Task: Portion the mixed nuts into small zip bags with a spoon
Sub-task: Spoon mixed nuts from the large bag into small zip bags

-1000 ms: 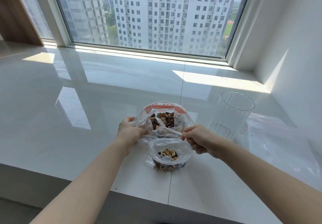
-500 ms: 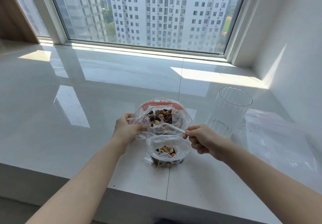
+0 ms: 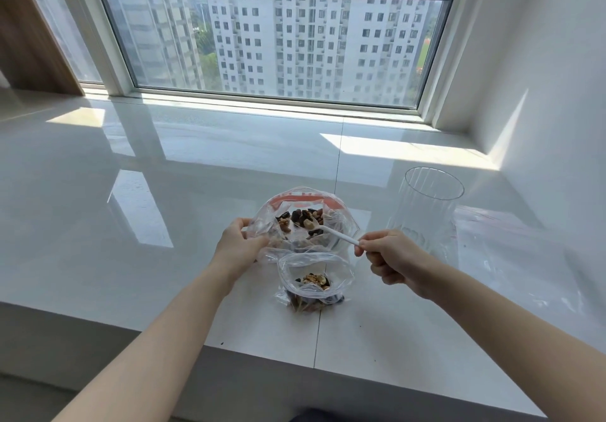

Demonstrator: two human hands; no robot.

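Head camera looked down on the glossy white desk [image 3: 164, 225]. My left hand [image 3: 236, 247] pinched the rim of the big clear zip bag of mixed nuts [image 3: 303, 221], holding it open. Just in front, touching it, stood the small clear zip bag [image 3: 316, 282], part filled. My right hand [image 3: 390, 254] pinched the white plastic spoon [image 3: 337, 234], its bowl among the nuts. Right of that stood a ribbed clear glass [image 3: 426, 208].

The left hand [image 3: 236, 245] grips the near-left rim of the large bag [image 3: 341, 225] of mixed nuts [image 3: 300, 220], holding its mouth open; the right hand [image 3: 392, 257] pinches the white spoon [image 3: 337, 234], whose bowl lies among the nuts. The small zip bag [image 3: 341, 269] stands open just in front on the white counter [image 3: 164, 192], partly filled; a clear ribbed glass [image 3: 426, 211] stands to the right.
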